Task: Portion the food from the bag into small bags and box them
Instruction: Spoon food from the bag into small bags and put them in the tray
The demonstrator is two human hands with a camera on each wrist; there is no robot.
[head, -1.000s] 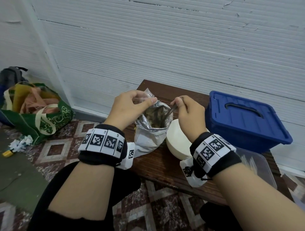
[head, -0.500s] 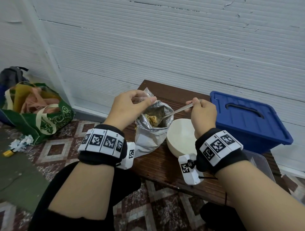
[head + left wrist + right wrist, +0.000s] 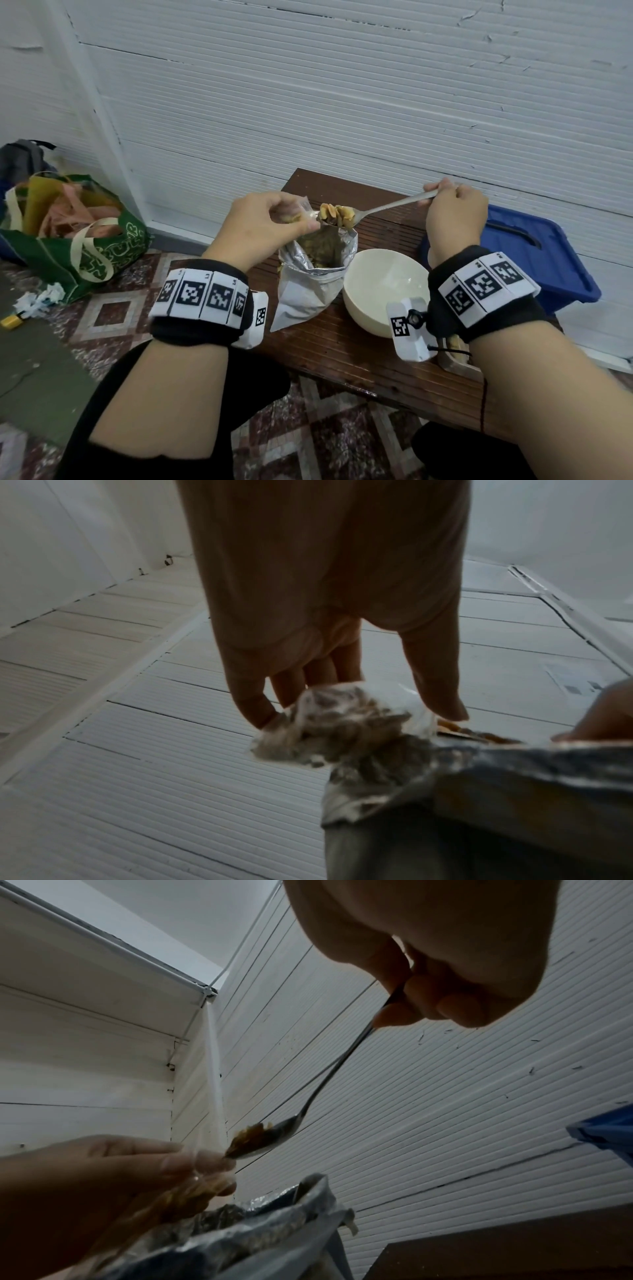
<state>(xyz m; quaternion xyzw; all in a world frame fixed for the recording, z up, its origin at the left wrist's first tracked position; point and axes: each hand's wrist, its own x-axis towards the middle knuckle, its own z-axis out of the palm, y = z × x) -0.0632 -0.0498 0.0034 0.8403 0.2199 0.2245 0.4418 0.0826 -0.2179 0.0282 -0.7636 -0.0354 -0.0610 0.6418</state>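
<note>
Surface: brown wooden table (image 3: 359, 356) against white wall.
Left hand (image 3: 263, 229): pinching small clear bag (image 3: 303, 214) (blurred) over foil bag (image 3: 315, 277).
Right hand (image 3: 452, 219): gripping loaded spoon (image 3: 370, 212) at its mouth.

Head view looks down over both wrists; wrist views look upward, close, probably sharing the foil bag (image 3: 317, 274) mouth

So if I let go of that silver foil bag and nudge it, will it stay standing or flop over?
Probably tippy. The foil bag looks thin and crumpled, so its walls are likely floppy rather than stiff. It already leans on the table while the left hand is up at its mouth. It seems only partly filled, so likely light; a nudge could slide or topple it toward the bowl.
</note>
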